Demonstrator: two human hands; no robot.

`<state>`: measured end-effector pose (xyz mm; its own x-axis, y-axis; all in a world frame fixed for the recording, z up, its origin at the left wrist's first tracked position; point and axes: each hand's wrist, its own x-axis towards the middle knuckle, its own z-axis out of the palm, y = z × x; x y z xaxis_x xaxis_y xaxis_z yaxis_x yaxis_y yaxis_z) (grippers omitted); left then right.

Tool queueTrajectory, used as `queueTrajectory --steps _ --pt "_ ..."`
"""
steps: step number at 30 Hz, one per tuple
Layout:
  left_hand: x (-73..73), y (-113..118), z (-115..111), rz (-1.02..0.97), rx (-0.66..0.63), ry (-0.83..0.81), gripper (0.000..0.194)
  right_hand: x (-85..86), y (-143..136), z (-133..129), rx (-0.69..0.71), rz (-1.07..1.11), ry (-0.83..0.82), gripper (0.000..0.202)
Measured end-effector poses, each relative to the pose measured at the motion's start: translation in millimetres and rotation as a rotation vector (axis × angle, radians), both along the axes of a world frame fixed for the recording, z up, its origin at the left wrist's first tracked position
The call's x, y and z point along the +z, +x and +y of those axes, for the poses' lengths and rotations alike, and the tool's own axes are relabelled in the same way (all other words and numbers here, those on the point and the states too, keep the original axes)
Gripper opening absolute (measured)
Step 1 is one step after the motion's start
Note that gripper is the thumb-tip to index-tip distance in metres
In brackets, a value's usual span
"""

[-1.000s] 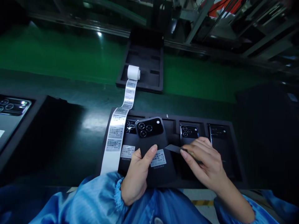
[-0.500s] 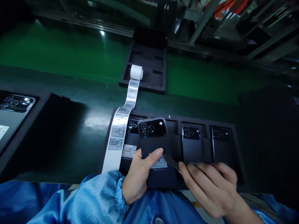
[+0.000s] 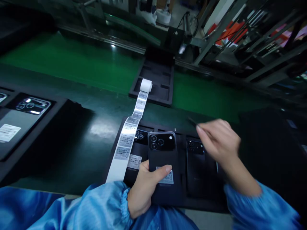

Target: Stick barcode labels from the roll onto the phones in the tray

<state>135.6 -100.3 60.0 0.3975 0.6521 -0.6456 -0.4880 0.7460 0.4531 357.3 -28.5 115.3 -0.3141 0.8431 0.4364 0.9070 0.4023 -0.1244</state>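
Over the nearest tray (image 3: 203,203), left hand (image 3: 145,188) grips one phone (image 3: 165,158), right hand (image 3: 219,140) one tool (image 3: 192,122).

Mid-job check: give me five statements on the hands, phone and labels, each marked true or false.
1. The left hand holds a phone. True.
2. The right hand is empty. False: it holds a slim dark tool.
3. The left thumb partly covers the held phone's label. True.
4. The label roll stands on bare green surface. False: it sits on a black tray.
5. The label strip lies left of the held phone. True.
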Motion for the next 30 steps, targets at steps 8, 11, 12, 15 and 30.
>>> queueTrajectory --steps 8,11,12,15,30 --pt "4.9 3 1 -0.021 0.035 0.032 0.035 -75.8 -19 171 -0.235 0.187 -0.275 0.014" --pt "7.7 4 4 -0.027 0.056 0.029 0.037 -70.7 -30 174 -0.254 0.240 -0.193 0.013" --pt "8.0 4 4 -0.027 0.056 0.028 0.037 -64.1 -32 165 -0.250 0.259 -0.155 0.014" --pt "6.3 3 3 -0.017 0.052 0.011 0.038 -35.8 -33 105 -0.181 0.328 -0.076 0.017" --pt "3.1 3 -2 0.018 0.035 0.172 0.030 -34.0 -86 -105 -0.102 0.274 0.027 0.023"
